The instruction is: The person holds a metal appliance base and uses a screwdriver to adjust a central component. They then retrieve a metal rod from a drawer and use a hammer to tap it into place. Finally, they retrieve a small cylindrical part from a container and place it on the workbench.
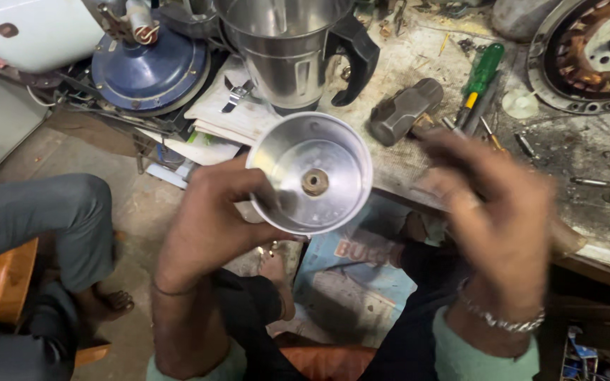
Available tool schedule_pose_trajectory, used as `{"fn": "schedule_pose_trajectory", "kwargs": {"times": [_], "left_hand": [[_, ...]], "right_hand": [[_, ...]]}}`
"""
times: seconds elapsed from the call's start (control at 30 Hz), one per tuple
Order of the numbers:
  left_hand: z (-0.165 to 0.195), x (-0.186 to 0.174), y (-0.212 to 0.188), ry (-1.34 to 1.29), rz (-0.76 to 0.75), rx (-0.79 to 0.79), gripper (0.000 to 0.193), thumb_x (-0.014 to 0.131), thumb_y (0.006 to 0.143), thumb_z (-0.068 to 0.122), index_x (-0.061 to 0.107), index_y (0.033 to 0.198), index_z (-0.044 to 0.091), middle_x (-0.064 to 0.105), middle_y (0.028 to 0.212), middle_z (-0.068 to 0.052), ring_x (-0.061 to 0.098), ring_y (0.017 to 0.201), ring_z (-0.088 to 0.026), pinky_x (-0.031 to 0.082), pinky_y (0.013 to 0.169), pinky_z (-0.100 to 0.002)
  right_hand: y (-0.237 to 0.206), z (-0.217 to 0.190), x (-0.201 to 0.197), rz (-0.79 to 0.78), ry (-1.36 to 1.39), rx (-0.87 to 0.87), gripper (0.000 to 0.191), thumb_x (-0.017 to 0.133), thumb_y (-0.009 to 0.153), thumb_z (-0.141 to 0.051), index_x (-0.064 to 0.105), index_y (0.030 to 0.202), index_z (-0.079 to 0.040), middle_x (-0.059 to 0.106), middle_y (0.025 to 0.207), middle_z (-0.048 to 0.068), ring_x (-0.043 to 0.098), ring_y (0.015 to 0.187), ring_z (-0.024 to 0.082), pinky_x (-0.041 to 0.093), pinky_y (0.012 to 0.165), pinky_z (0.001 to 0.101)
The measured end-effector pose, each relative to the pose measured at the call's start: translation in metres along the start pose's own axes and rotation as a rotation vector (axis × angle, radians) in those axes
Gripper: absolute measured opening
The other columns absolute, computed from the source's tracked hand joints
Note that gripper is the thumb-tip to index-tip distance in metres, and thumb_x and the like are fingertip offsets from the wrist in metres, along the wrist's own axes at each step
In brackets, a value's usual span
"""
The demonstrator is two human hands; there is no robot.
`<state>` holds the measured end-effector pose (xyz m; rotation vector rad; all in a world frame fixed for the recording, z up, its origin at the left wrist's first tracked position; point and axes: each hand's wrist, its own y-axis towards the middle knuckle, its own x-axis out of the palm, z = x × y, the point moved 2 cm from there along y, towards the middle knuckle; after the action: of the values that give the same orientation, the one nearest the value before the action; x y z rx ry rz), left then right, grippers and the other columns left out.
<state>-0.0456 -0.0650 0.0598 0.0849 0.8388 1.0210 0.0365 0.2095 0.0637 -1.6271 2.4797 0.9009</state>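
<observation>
1. While the left hand grips a small steel mixer jar by its side wall, fingers curled round it, the jar is tilted so its open mouth faces the camera, held up above the lap, just off the front edge of the workbench.
2. Inside the jar, a brownish hub sits at the centre of the base; no blade shows on it. Judgement: the jar looks stripped at the blade seat, refitting not yet done.
3. Right hand is motion-blurred, hanging over the bench edge to the right of the jar, apart from it. Fingers look loosely spread. Cannot tell whether it has hold of anything; a metal bracelet is on the wrist.
4. Tools lie untouched on the bench: a hammer head, a green-handled screwdriver, and small bits near it too blurred to name.
5. A bigger steel jar with a black handle stands upright behind the small one, well apart from both hands.
6. Far right on the bench sits a round motor part with copper windings; top left a blue round housing.
7. Another person's legs in grey trousers at left, not touching anything in hand.
8. Progress judgement: mid-inspection, jar in hand, no tool picked up as far as can be seen.
</observation>
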Motion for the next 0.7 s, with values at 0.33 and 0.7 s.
{"fn": "schedule_pose_trajectory", "kwargs": {"times": [0.33,0.7], "left_hand": [[0.007,0.002,0.003,0.029,-0.046,0.106,0.034,0.086,0.055,0.001,0.060,0.076,0.003,0.069,0.095,-0.011,0.072,0.083,-0.026,0.055,0.071,-0.033],[0.028,0.015,0.006,0.018,-0.019,0.219,0.029,0.082,0.065,0.002,0.063,0.087,0.000,0.062,0.139,-0.024,0.071,0.095,-0.037,0.058,0.077,-0.038]], "right_hand": [[0.014,0.069,-0.025,0.010,-0.933,0.038,0.020,0.058,0.109,-0.020,0.069,0.113,-0.003,0.071,0.098,0.024,0.065,0.095,0.046,0.048,0.083,0.0570],[0.027,0.065,-0.025,0.026,-0.928,0.059,0.028,0.063,0.102,-0.024,0.069,0.122,-0.004,0.065,0.104,0.030,0.062,0.096,0.049,0.049,0.081,0.0575]]}}
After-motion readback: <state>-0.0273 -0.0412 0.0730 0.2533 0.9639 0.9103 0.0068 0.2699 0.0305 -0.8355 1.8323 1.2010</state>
